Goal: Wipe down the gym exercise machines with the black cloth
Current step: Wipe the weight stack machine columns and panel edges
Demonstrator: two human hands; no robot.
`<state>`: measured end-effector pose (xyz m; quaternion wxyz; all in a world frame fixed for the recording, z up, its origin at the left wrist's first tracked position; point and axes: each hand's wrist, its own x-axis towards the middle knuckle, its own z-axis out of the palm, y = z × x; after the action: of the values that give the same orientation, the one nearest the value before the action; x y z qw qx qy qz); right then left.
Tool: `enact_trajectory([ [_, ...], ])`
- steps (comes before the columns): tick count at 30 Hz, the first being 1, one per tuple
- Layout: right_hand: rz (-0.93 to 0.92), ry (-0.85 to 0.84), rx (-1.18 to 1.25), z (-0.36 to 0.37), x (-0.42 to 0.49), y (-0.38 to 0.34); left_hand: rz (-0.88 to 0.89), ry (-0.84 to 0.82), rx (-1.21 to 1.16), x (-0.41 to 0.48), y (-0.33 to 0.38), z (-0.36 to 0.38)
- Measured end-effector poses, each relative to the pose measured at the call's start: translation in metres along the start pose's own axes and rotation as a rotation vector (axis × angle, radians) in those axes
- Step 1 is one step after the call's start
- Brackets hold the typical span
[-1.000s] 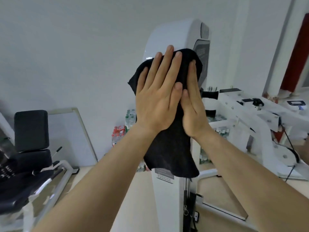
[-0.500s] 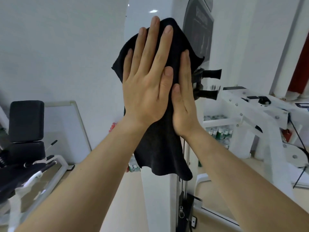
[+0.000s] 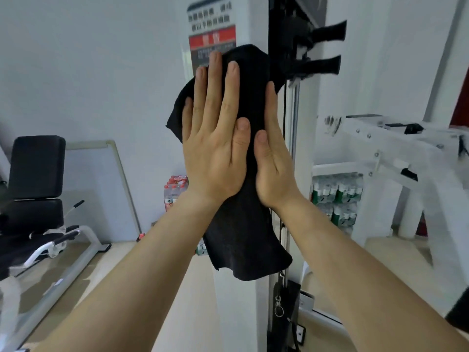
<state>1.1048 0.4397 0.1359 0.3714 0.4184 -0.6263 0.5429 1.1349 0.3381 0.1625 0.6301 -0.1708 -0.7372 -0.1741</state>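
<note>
The black cloth (image 3: 243, 237) is pressed flat against the front of a tall white machine column (image 3: 236, 313), its lower part hanging loose. My left hand (image 3: 215, 138) lies palm-down on the cloth with fingers straight and slightly spread. My right hand (image 3: 274, 158) presses the cloth's right side, seen edge-on, at the column's corner. Just above my fingertips is a printed label (image 3: 212, 29) with a red band. Two black handles (image 3: 322, 64) stick out to the right of the column, above my right hand.
A black padded seat machine (image 3: 35, 174) stands at the left, with a framed board (image 3: 101, 186) leaning on the wall. A white machine frame (image 3: 396, 153) reaches in from the right. Packs of bottles (image 3: 335, 196) sit on the floor behind. A cable and clip (image 3: 279, 306) hang beside the column.
Both hands have slid the cloth down the column, from its rounded top to below the black handles. The view has come closer to the machine.
</note>
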Motion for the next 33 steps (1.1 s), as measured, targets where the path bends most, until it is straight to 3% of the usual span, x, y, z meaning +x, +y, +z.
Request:
enact_trajectory([
  [11, 0.042, 0.041, 0.106, 0.023, -0.13, 0.037, -0.004, -0.007, -0.015, -0.131, -0.004, 0.018],
  [24, 0.033, 0.065, 0.009, 0.039, -0.231, 0.071, -0.027, -0.009, -0.072, -0.246, -0.018, 0.037],
  [33, 0.023, 0.073, -0.222, 0.031, -0.233, 0.065, 0.057, -0.106, -0.071, -0.239, -0.03, 0.03],
])
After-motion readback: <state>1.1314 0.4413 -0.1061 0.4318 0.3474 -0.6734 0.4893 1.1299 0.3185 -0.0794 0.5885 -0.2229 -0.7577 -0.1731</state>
